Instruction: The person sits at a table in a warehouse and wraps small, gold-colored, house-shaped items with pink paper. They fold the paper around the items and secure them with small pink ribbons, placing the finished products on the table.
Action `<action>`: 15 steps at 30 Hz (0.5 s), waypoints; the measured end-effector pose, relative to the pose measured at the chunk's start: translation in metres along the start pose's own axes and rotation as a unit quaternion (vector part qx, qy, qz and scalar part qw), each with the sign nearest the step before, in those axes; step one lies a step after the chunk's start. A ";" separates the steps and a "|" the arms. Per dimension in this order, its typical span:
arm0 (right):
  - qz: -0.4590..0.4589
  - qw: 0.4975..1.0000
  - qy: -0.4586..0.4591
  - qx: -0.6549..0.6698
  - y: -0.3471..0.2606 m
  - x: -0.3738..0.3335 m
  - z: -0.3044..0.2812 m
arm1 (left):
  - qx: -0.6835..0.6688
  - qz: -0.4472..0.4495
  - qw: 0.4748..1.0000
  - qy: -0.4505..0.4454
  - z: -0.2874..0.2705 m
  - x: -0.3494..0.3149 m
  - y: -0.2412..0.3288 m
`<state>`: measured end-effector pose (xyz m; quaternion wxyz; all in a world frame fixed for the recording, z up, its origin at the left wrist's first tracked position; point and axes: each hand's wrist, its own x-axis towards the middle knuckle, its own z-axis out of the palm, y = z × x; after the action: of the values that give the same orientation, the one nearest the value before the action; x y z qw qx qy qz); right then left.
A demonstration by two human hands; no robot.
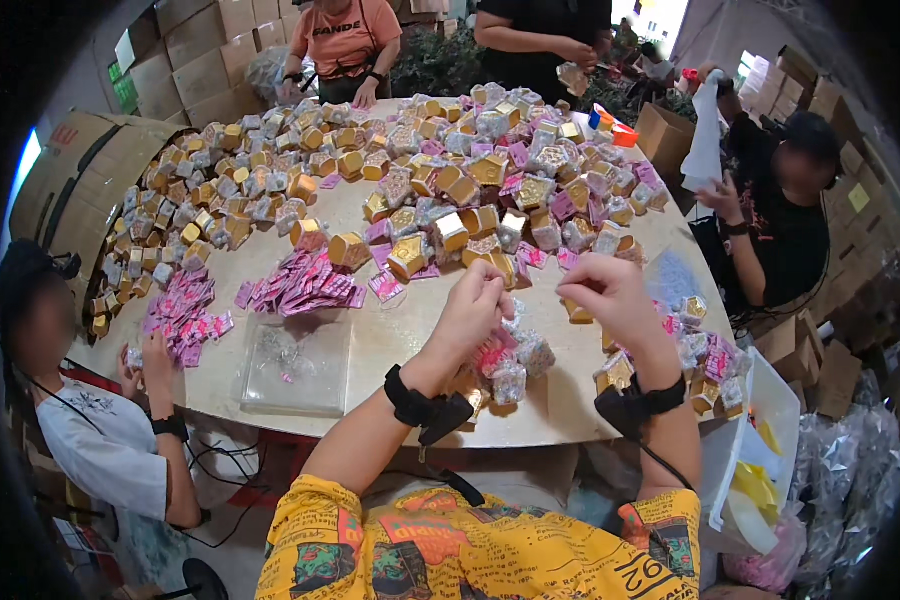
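My left hand (473, 310) is closed in a pinch above the table's near middle. Whatever its fingertips grip is too small to make out. Just to the right, my right hand (625, 300) also pinches, its fingertips pointing toward the left hand; I cannot see what is in them. Below and between the hands lies a cluster of glittery white-and-gold house-shaped ornaments (510, 375) with a pink tag among them. Gold house-shaped ornaments (407, 257) stand just beyond my left hand. More ornaments with pink tags (715, 360) lie beside my right wrist.
Ornaments (350, 163) cover the table's far half. Piles of pink tags (305, 283) lie left of centre, near a shallow clear plastic box (295, 392). Co-workers stand or sit around the table. A white bin (715, 478) stands at the right edge, cardboard boxes (667, 135) behind.
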<state>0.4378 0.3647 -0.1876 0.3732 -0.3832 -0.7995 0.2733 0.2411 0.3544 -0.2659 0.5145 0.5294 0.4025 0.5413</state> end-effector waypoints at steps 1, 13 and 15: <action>-0.042 0.998 -0.009 -0.046 -0.006 0.002 0.007 | -0.023 -0.022 0.999 -0.012 0.005 0.000 0.010; 0.030 0.999 -0.007 0.028 0.000 0.006 0.016 | 0.063 0.020 0.998 -0.006 0.012 -0.002 0.023; 0.050 0.998 -0.006 0.026 0.001 0.007 0.021 | 0.049 0.008 0.999 -0.013 0.014 -0.001 0.018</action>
<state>0.4177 0.3681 -0.1977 0.3643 -0.4116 -0.7740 0.3144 0.2527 0.3492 -0.2465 0.4893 0.5641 0.4173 0.5179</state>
